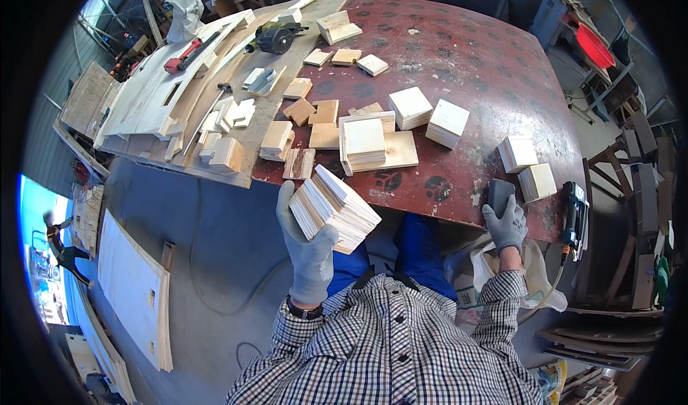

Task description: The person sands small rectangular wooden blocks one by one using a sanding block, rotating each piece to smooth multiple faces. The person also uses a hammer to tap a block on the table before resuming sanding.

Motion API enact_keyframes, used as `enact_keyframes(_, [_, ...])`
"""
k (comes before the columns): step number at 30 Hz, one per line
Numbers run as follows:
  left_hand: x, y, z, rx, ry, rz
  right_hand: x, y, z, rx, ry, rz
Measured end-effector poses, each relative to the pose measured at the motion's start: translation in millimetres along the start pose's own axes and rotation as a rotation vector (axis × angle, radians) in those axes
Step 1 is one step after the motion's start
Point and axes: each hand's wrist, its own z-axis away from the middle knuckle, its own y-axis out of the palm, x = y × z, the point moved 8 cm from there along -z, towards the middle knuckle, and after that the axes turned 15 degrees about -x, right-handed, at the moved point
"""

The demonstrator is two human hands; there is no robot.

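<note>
Grey-gloved left hand [309,254] clasps a stepped bundle of pale wood [335,211] by the near edge of a scuffed red-brown tabletop [502,82]; the grey-gloved right hand [507,224] grips a dark rectangular block [500,194]. Smooth grey floor [222,261] surrounds.

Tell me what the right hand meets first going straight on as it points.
Likely the farther pale wooden block of the pair ahead, clipped near its left edge by the dark grey block in the right hand. Depth is unclear; it could slip past on the left.
</note>
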Motion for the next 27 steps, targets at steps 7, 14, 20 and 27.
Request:
enact_keyframes(7, [-33.7, -5.1, 7.9, -0.047, 0.561, -0.564, 7.0, 6.8, 2.5, -0.101, 0.022, 0.032])
enact_keyframes(14, [-62.9, 29.0, 25.6, 0.109, 0.888, -0.579, 2.6, 8.9, -7.4, -0.079, 0.047, 0.076])
enact_keyframes(20, [-72.0, 42.0, 29.5, 0.159, 1.025, -0.653, 4.3, -10.1, -6.4, -0.067, 0.083, 0.076])
enact_keyframes(27, [-67.0, 40.0, 30.5, 0.177, 1.081, -0.679, 91.7, -98.2, 51.0, 0.107, 0.227, -1.359])
